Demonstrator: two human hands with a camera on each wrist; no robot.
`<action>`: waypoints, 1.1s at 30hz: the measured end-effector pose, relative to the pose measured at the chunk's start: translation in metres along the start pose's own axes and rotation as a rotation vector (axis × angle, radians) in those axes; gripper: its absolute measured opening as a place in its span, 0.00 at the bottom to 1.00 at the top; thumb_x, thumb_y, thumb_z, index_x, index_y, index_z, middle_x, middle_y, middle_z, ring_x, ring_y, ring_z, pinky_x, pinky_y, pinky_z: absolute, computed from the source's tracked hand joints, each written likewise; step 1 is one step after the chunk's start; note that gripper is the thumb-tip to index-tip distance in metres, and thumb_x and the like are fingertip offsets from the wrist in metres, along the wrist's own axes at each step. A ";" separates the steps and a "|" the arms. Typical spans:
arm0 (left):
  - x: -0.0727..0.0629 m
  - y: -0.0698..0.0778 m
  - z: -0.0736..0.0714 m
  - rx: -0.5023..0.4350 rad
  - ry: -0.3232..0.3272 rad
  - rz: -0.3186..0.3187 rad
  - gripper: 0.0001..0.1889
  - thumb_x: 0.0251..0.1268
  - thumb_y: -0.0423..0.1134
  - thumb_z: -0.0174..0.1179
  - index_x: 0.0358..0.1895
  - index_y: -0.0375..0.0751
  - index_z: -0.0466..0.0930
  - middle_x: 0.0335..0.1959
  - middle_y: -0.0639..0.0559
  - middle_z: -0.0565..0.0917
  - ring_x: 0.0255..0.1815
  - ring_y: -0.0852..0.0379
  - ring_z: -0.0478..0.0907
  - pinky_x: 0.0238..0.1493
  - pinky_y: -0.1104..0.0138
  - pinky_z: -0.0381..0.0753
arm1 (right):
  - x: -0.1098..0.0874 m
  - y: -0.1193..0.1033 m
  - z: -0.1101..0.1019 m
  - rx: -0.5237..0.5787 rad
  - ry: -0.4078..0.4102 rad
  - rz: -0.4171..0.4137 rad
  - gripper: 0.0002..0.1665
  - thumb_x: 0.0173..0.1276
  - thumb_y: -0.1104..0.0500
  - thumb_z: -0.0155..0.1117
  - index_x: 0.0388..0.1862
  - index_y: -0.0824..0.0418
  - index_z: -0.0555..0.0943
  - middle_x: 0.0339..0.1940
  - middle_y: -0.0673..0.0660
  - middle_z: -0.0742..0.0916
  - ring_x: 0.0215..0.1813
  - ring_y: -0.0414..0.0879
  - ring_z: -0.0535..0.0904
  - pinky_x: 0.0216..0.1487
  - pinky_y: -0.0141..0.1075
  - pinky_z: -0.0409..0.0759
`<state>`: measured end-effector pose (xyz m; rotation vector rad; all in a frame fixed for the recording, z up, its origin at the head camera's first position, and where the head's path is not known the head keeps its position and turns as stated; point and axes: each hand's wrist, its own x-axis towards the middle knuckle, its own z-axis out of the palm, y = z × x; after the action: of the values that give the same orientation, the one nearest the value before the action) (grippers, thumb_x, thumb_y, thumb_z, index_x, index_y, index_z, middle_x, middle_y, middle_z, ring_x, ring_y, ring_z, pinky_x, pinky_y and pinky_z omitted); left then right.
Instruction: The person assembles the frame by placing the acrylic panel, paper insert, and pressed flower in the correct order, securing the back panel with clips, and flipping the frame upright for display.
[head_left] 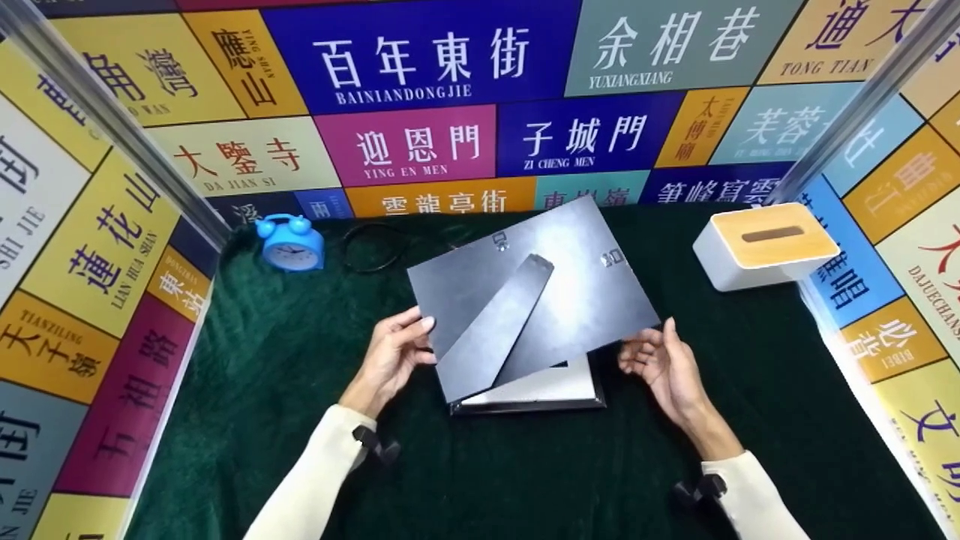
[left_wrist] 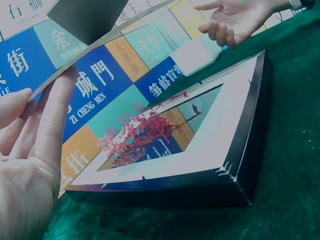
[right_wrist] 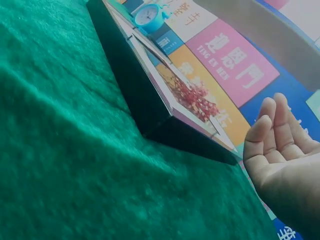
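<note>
A dark grey picture-frame backing board [head_left: 600,292] with a fold-out stand leg [head_left: 499,330] is raised at a tilt above the table. My left hand [head_left: 386,356] pinches its left edge between thumb and fingers. Close by the board's right corner is my right hand [head_left: 667,367], palm up, fingers loosely bent and holding nothing. Beneath the board lies a black picture frame [head_left: 536,407], mostly hidden in the head view. In the left wrist view, its white mat [left_wrist: 200,160] surrounds a glossy opening with a sprig of red flowers [left_wrist: 145,131] in it.
A blue alarm clock [head_left: 291,244] stands at the back left, with a thin black cable loop [head_left: 367,266] beside it. At the back right sits a white tissue box [head_left: 765,251] with a wooden lid. Dark green cloth [head_left: 585,472] covers the table, and printed panels rise behind.
</note>
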<state>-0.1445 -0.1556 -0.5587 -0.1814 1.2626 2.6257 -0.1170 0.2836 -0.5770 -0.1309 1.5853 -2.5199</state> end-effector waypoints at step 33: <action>-0.025 -0.076 0.061 -0.209 0.170 0.231 0.11 0.75 0.20 0.58 0.49 0.33 0.89 0.28 0.46 0.86 0.23 0.54 0.87 0.23 0.59 0.90 | 0.008 0.035 0.090 -0.009 0.208 -0.308 0.11 0.84 0.73 0.56 0.56 0.70 0.83 0.38 0.57 0.90 0.41 0.47 0.87 0.44 0.42 0.91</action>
<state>-0.1020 -0.0652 -0.5724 -0.3166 1.1151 2.9971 -0.1077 0.1869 -0.5696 -0.1258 1.7746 -2.8404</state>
